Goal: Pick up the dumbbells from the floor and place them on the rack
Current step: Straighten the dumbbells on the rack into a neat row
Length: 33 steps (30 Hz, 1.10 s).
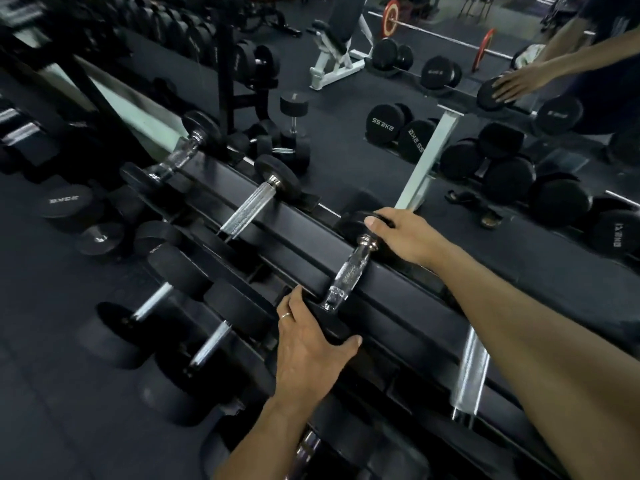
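My 2 hands hold 1 dumbbell [349, 268] on the rack [408, 306]: left hand [308, 344] grips the near end, right hand [405, 233] the far end.

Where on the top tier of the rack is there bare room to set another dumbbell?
On the black metal rack, the free patch lies between the middle chrome-handled dumbbell and the dumbbell under both hands. A narrower gap lies between the middle dumbbell and the far one. The lower tier is crowded.

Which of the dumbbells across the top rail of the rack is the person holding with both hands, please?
The nearest dumbbell: the left hand grips its near head, the right hand its far head. The other two lie untouched farther left.
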Available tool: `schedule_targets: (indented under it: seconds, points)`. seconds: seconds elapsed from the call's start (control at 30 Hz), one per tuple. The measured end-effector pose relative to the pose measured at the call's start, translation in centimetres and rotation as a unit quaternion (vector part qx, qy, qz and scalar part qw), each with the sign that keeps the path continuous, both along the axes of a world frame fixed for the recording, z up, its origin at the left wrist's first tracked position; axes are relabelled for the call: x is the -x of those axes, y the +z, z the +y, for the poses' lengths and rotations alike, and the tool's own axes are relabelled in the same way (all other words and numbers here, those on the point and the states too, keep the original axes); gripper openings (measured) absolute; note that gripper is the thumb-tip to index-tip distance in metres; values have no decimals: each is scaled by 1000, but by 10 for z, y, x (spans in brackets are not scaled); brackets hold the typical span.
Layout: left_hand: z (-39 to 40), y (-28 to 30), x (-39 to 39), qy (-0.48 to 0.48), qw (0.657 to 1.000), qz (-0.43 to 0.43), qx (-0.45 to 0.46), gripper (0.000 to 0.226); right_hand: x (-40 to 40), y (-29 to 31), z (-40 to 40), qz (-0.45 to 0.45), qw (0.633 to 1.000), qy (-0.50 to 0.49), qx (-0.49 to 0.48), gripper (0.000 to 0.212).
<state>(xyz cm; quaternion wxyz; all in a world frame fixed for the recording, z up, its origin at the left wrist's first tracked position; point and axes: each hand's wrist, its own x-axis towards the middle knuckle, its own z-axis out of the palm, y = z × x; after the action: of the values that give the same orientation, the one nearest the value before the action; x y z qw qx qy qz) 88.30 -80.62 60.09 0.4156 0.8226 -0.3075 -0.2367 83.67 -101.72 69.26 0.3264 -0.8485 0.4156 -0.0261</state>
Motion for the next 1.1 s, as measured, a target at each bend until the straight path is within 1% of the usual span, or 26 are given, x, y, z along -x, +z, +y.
schedule_targets:
  seconds: [0.23,0.4,0.6,0.67,0.73,0.9,1.0,1.1]
  points:
    - [3,2,-18,-46,999,0,-5,115,4,-8,0,2,1000,-9,30,41]
    - [4,3,-18,-48,999,0,-1,115,3,-8,2,-5,999,-17,27,41]
    - [5,9,-17,-43,999,-8,-25,117,6,-2,12,15,999,-42,8,49]
    - [7,13,-15,-41,999,-23,-25,116,16,2,19,23,998,-54,11,59]
    - [12,19,-9,-38,998,-49,-16,110,31,5,25,32,997,-55,34,63]
    - [28,32,15,-41,996,-84,11,93,73,21,48,103,991,-21,79,61]
    - [38,37,36,-66,993,-97,27,90,95,29,59,117,988,-14,104,59]
    - [44,40,62,-90,991,-90,35,91,119,35,64,119,987,-19,108,59]
